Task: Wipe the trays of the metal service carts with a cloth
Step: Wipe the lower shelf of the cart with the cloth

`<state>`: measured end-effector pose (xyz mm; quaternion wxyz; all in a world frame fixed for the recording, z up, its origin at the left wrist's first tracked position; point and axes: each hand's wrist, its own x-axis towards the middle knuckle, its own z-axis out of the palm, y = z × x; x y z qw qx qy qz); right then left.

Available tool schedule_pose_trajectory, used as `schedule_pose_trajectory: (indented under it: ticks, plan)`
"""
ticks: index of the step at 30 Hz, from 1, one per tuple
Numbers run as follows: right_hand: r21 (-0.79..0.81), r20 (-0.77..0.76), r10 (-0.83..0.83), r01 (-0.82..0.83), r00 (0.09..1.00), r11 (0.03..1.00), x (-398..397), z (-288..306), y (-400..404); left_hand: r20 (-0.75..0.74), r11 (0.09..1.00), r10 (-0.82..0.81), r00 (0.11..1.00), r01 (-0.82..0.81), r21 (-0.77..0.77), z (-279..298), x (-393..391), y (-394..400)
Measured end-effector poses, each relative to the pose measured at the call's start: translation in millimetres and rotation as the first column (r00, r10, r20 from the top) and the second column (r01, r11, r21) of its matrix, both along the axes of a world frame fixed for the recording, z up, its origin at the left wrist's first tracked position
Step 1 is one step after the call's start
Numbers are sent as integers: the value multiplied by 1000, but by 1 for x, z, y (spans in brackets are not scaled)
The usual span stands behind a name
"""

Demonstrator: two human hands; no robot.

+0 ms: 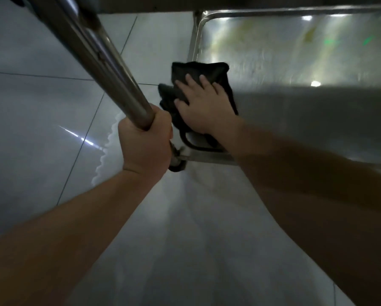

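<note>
The left hand (146, 142) has its grip clamped around the steel upright post (110, 71) of the service cart, which runs from 11 o'clock toward the centre. Just beside it, at 2 o'clock from that hand, the right hand (205, 107) lies flat with fingers spread, grip apart, pressing a black cloth (198, 71) onto the left end of the metal tray (317, 62). The tray's rim (207, 157) passes under the right wrist. Grey floor tiles (30, 107) lie at 9 o'clock.

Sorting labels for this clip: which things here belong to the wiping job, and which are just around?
In the job: black cloth, tray, right hand pressing the cloth, left hand gripping the cart post.
Just around: tiled floor.
</note>
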<state>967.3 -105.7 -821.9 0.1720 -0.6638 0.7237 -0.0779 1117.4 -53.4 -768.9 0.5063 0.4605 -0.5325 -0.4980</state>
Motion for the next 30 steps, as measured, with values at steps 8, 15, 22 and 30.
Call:
schedule_pose_trajectory:
  ticks: [8, 15, 22, 30]
  plan:
    - [-4, 23, 168, -168, 985, 986, -21, -6, 106, 25, 1000, 23, 999, -23, 20, 5, 0, 3]
    - [26, -94, 23, -21, 995, 999, -129, -11, 181, 216, 994, 111, 970, -111, -15, 9, 2, 15]
    - [85, -84, 55, -48, 995, 995, -166, -8, 207, 768, 879, -271, 580, -175, 443, -14, 21, 50]
    - [90, -131, 16, -5, 991, 996, -249, -7, 257, 835, 810, -519, 185, 420, 410, -3, -83, 106]
